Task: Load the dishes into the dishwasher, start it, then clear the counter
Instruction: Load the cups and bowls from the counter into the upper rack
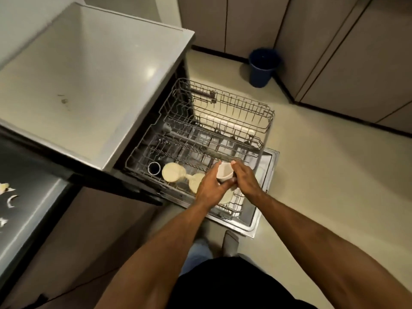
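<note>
**Cup going into the lower rack, both hands on it**

Kitchen floor and grey cabinets fill most of what we see, with a blue bin (263,66) tucked in the far corner, well out of the way. Next biggest is the counter (89,85), pale and bare apart from a small smudge of crumbs, so our guess is that clearing it comes later. Off to the left a darker surface (26,197) has some white scraps on it.

Below the counter edge the dishwasher (265,192) stands with its door dropped flat, and both racks are pulled out over it. We reckon that's simply so everything can be reached from above. The upper rack (234,114) looks bare from here. The lower rack (174,150) already has a dark mug (153,168) and two pale bowls (171,172) near its front edge, lined up side by side.

Now the small stuff. We're holding a white cup (224,172) just above the front right part of the lower rack, tilted with its mouth facing up and away. Our left hand (210,188) grasps it from underneath, fingers curled round the body, and our right hand (244,177) curls over its right side. Probably two hands so we can turn it mouth-down before it goes beside the bowls.
</note>
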Motion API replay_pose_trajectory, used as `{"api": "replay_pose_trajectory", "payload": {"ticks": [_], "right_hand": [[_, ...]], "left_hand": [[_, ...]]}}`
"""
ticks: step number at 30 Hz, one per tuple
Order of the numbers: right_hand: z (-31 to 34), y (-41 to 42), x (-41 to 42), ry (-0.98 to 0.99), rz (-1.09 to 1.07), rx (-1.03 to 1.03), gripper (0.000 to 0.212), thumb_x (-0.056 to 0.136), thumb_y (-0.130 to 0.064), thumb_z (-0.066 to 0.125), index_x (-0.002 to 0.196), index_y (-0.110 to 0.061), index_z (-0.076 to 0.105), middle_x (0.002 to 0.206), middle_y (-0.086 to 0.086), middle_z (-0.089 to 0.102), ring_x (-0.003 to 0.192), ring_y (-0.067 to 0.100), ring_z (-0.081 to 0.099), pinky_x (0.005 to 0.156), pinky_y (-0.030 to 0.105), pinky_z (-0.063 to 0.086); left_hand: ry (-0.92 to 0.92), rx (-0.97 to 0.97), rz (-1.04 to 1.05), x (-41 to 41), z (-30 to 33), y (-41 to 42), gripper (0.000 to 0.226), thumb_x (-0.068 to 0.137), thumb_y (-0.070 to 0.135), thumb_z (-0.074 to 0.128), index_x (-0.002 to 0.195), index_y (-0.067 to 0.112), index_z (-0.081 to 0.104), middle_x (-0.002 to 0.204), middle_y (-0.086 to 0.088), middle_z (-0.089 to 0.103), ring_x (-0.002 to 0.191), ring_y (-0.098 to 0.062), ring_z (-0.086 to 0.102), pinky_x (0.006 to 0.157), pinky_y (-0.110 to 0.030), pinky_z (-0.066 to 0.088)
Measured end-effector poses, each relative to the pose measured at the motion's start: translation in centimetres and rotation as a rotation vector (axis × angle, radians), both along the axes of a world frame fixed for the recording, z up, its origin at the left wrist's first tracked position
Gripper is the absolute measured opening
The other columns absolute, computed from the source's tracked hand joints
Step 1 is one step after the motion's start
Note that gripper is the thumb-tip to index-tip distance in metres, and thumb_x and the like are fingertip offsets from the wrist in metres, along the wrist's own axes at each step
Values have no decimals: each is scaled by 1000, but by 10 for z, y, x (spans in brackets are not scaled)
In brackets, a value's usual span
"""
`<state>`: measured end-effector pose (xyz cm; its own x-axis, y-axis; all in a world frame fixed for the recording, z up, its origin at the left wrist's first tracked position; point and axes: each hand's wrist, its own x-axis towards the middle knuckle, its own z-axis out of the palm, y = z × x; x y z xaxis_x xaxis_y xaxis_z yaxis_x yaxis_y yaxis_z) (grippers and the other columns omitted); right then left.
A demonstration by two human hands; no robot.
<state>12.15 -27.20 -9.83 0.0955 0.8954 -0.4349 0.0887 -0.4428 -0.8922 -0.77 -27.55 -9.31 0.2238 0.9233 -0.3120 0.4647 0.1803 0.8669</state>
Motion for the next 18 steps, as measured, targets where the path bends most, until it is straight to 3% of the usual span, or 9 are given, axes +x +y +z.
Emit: {"api": "replay_pose_trajectory", "payload": {"ticks": [2,4,7,9,12,15,18], "right_hand": [[-10,1,9,17,13,-28,31,105,-31,41,90,-22,67,83,1,68,77,17,63,64,33,50],[-21,5,17,24,8,-71,28,105,-30,40,95,-26,67,91,0,68,83,14,63,71,33,52],[-40,12,26,15,35,-138,20,96,-22,52,111,-28,65,112,5,66,102,21,62,87,40,51],[-53,19,31,-17,84,-156,46,83,-6,60,125,-22,61,116,4,65,105,23,61,91,40,49],[-49,25,29,-110,149,-112,58,79,5,69,131,-17,55,114,0,60,101,19,60,90,34,49],[-67,41,25,-234,146,-85,60,78,-11,78,133,-8,54,115,1,59,100,18,60,91,35,51],[-87,48,18,-406,157,-118,60,77,-22,77,131,-11,53,121,6,61,106,24,59,87,33,48]], "left_hand": [[-48,-69,-19,5,-12,9,54,84,47,69,129,24,52,111,10,59,102,-10,57,83,-23,46],[-72,-124,-14,10,-28,22,46,86,51,64,125,28,55,114,6,64,105,-12,60,86,-26,48],[-110,-268,45,15,-46,39,28,95,36,60,120,26,60,103,2,67,95,-15,63,78,-25,50],[-105,-377,71,20,-60,56,21,96,37,58,111,23,64,96,-2,70,91,-22,66,75,-30,53],[-27,-427,57,18,-69,72,34,95,51,52,103,21,68,96,-9,71,91,-29,68,81,-42,54],[119,-463,1,18,-88,91,49,92,64,44,96,22,69,91,-8,71,84,-26,67,77,-36,52],[252,-389,-29,18,-101,101,51,95,60,42,100,16,69,89,-5,69,83,-24,64,75,-33,50]]}}
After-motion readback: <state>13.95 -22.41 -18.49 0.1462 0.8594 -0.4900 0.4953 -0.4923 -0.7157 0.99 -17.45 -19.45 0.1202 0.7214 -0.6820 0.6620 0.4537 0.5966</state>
